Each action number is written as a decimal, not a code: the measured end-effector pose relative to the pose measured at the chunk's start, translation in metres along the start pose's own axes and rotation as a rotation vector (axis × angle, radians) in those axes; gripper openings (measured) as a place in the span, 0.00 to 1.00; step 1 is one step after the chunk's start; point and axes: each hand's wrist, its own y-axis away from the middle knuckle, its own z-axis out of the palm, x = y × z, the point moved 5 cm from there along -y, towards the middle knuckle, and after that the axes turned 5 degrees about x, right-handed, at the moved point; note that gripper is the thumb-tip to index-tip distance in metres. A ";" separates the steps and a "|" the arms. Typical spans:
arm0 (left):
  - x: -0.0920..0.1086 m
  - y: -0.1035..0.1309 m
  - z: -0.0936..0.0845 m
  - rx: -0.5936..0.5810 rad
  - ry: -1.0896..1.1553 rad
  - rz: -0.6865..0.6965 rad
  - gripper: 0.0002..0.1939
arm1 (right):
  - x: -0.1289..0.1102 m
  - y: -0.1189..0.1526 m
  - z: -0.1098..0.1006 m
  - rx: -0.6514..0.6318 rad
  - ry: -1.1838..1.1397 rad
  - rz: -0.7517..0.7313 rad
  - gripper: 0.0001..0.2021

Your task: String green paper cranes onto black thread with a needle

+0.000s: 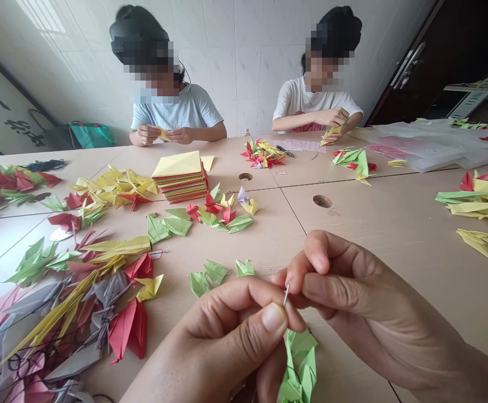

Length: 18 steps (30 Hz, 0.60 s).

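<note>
- Pinching a needle (286,296) in the left hand (237,336), maybe to steady it.
- With right hand (353,288), pressing fingertips together by its end; can't tell on what.
- Just below hands, green folded paper (305,366); to their left, paper heap (129,330), maybe for easy reaching.

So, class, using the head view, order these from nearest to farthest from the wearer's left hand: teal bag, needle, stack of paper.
1. Needle: pinched in the left hand.
2. Stack of paper: farther up the table.
3. Teal bag: beyond the table, far left.
</note>
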 end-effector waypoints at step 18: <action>0.001 0.001 0.004 -0.004 0.073 -0.009 0.06 | 0.000 -0.001 0.000 0.042 0.011 -0.017 0.09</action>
